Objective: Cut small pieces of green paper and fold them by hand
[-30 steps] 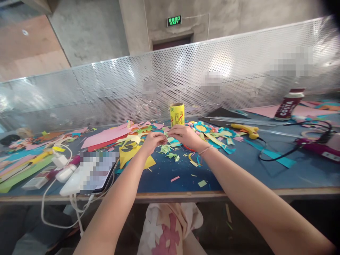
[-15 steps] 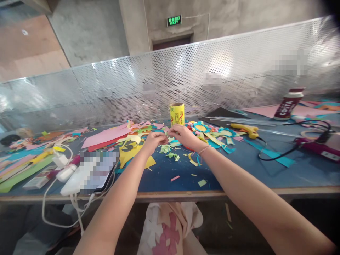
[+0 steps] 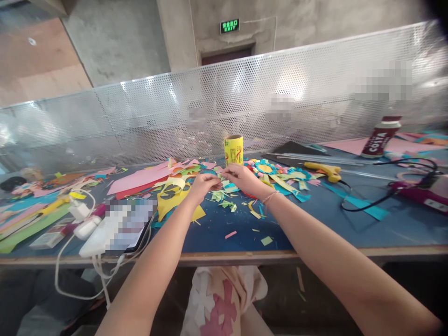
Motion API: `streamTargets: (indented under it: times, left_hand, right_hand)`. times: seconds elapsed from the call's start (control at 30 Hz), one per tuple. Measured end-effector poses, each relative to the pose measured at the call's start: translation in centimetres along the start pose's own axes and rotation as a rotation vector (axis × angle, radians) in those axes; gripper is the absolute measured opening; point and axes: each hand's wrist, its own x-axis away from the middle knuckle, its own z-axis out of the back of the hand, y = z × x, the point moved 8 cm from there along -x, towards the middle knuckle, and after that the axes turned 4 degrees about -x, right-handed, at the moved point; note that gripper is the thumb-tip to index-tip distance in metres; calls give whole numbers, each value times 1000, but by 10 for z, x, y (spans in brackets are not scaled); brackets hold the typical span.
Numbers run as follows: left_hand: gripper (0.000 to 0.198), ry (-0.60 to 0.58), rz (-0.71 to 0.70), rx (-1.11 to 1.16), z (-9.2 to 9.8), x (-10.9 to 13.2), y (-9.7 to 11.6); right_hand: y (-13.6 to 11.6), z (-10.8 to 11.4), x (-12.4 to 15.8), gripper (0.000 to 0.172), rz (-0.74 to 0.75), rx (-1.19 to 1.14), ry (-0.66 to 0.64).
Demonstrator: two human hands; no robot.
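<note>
Barely a shift in left hand (image 3: pixel 205 185) and right hand (image 3: pixel 242 179), each grip pinched together, contents too small to tell.

COSTA on bottle (image 3: pixel 380 138); 安全出口 and EXIT on green sign (image 3: pixel 230 26); print on yellow tube (image 3: pixel 234 150) illegible

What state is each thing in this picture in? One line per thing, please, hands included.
Left hand: fingers bent; grip contents unclear
Right hand: fingers bent, close to the left; grip contents unclear
Green paper scraps: cut, scattered
Yellow sheet: cut through with holes
Pink sheet: lying on other paper
Yellow tube: upright
Yellow glue gun: lying down, unheld
Bottle: standing, capped
Exit sign: lit
</note>
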Motion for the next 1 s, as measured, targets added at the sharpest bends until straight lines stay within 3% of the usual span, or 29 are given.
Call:
streamTargets:
  times: [0.13, 0.3, 0.4, 0.73, 0.87, 1.0]
  left_hand:
    - [20, -11, -34, 30, -3, 1, 3]
    - [24, -9, -83, 43, -5, 1, 5]
    - [25, -17, -103, 9, -5, -1, 4]
    - [18, -20, -120, -13, -5, -3, 1]
    - [18, 4, -100, 12, -4, -1, 2]
    - [21, -10, -94, 61, -4, 0, 5]
  right_hand:
    - [1, 0, -1, 14, -8, 32, 77]
    - [13, -3, 1, 14, -242, -64, 171]
    - [16, -5, 3, 13, -309, -133, 194]
    - [10, -2, 6, 17, -192, 15, 228]
    - [9, -2, 6, 15, -166, -90, 237]
    - [11, -9, 5, 17, -119, -280, 141]
